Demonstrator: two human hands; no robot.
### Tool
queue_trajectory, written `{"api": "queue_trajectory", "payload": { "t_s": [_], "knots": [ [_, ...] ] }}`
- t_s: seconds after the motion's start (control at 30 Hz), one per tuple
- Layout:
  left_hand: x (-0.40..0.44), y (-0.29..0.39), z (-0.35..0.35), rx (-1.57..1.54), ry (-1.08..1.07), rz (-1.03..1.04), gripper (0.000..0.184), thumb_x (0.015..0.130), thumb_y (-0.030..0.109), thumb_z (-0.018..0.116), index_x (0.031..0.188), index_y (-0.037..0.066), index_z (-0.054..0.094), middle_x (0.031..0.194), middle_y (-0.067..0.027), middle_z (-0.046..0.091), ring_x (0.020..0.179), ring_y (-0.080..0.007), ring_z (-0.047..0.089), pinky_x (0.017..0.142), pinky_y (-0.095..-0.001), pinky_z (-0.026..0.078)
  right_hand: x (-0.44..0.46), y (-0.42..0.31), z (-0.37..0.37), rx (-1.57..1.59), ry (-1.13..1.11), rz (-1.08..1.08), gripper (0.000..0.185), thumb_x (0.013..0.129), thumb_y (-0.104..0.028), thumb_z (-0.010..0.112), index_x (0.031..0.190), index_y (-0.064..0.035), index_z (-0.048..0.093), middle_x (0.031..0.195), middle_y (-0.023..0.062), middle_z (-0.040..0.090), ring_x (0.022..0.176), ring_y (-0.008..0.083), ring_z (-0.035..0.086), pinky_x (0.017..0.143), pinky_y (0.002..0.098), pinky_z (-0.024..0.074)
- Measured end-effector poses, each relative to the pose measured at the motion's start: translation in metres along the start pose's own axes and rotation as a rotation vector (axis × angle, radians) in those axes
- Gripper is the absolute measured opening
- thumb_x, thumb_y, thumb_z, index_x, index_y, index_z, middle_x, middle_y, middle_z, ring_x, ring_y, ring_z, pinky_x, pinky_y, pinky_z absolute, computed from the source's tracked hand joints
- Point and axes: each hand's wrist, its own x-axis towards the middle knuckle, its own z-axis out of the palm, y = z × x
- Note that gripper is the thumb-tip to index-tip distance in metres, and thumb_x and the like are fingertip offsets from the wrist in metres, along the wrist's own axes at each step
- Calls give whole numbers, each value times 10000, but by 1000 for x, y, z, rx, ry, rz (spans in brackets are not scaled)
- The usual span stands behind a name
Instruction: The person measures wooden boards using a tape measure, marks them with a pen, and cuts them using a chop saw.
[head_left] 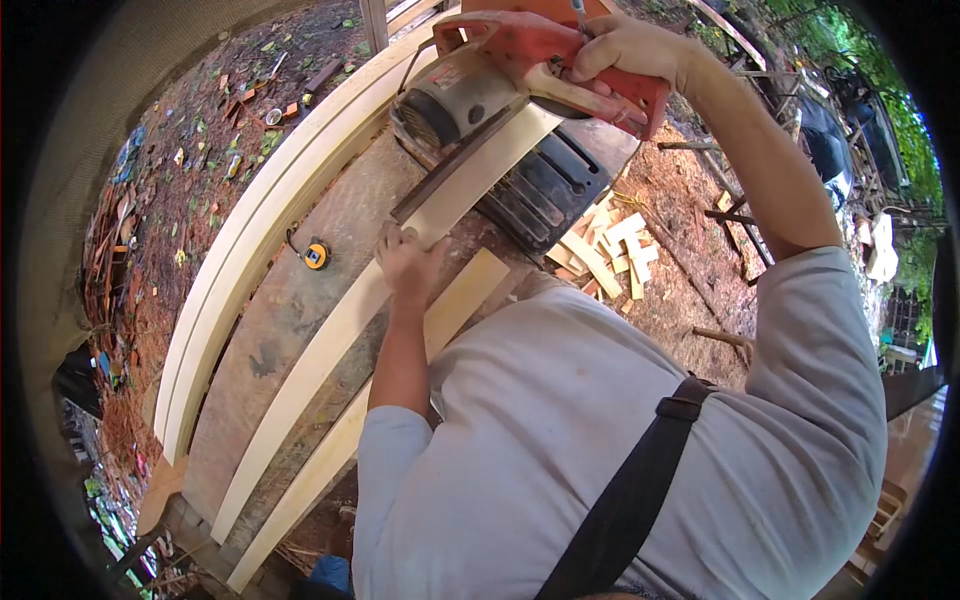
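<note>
My right hand (635, 52) is wrapped round the red handle of a miter saw (500, 48), whose head and motor stand at the top middle. Under the head, a long pale wooden board (310, 385) lies along the saw's dark fence (455, 160) and runs down to the lower left. My left hand (408, 262) grips this board near the fence's near end, its fingers curled over the board's edge. Beside the saw is its slotted black base (550, 185). The blade and its contact with the board are hidden by the saw head.
A second pale board (465, 295) lies nearer my body. Long boards (240, 240) line the worktable's (350, 210) far edge. A yellow and black tape measure (317, 256) sits on the table. Wood offcuts (610, 250) are piled on the ground right of the saw.
</note>
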Motion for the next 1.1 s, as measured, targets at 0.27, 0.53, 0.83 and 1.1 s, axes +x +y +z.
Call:
{"api": "queue_trajectory", "payload": {
  "t_s": [0.27,0.53,0.83,1.1],
  "knots": [
    [0,1,-3,30,24,43,534,696,478,811,957,21,716,1282,-194,568,1220,-388,495,1037,-502,383,-5,16,8,78,35,-29,421,724,-186,727,1079,29,655,923,64,669,791,139,620,743,275,500],
    [0,0,1,-21,25,24,553,678,473,823,917,-13,716,1242,-182,583,1188,-391,511,1018,-506,390,-19,16,20,200,12,-17,464,747,-133,694,1181,15,618,937,53,657,780,129,615,716,274,495],
    [3,-5,10,-62,-14,0,592,663,468,843,950,-31,705,1230,-203,586,1242,-393,480,1047,-521,360,-1,16,5,32,-46,25,460,747,-158,716,1169,3,629,959,45,658,834,118,608,776,279,486],
    [2,-4,9,-75,28,17,599,667,467,847,987,-17,700,1271,-215,574,1286,-385,455,1071,-507,348,-8,27,14,113,-24,10,432,749,-157,708,1144,4,632,912,38,658,772,108,604,712,256,487]
  ]
}}
